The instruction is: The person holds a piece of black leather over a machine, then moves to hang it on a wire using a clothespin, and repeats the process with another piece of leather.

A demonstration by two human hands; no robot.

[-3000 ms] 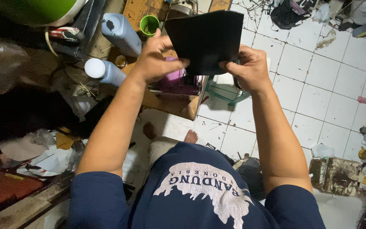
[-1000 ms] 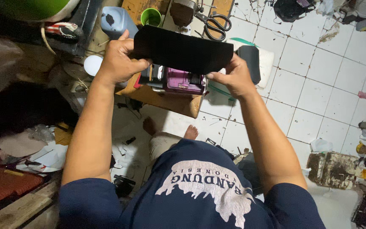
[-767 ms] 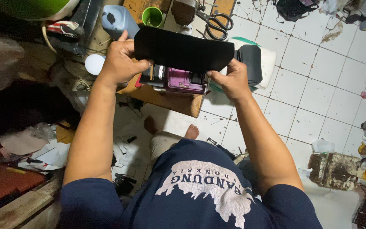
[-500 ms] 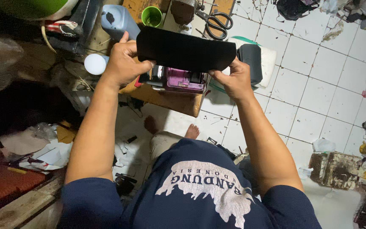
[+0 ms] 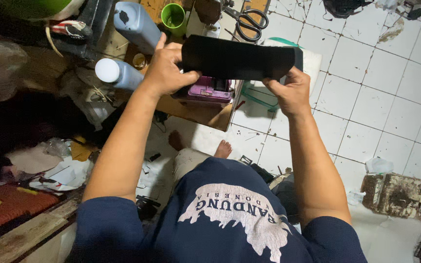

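A person seated on the floor holds a black sheet of stiff material (image 5: pixel 237 58) level in front of the chest, stretched between both hands. The left hand (image 5: pixel 167 68) is closed on the sheet's left edge, thumb pressed on the near face and fingers wrapped behind it. The right hand (image 5: pixel 291 90) is closed on the lower right corner, fingers curled up over the near edge. The sheet hangs in the air above a low wooden tabletop (image 5: pixel 198 109), touching nothing but the two hands; it lies directly between them, its long side running left to right and its right end reaching just past the right hand.

Below the sheet, a purple box-shaped object (image 5: pixel 205 92) rests on the tabletop. A grey plastic bottle (image 5: pixel 135 19) and a green cup (image 5: pixel 173 17) stand beyond the left hand, and a second grey bottle with a white cap (image 5: pixel 118 74) lies on its side just left of that wrist. A pair of black-handled scissors (image 5: pixel 247 19) lies at the far edge of the tabletop. A bare foot (image 5: pixel 222 147) rests on the white tiled floor (image 5: pixel 366 97), with scraps of paper (image 5: pixel 64 173) strewn to the left
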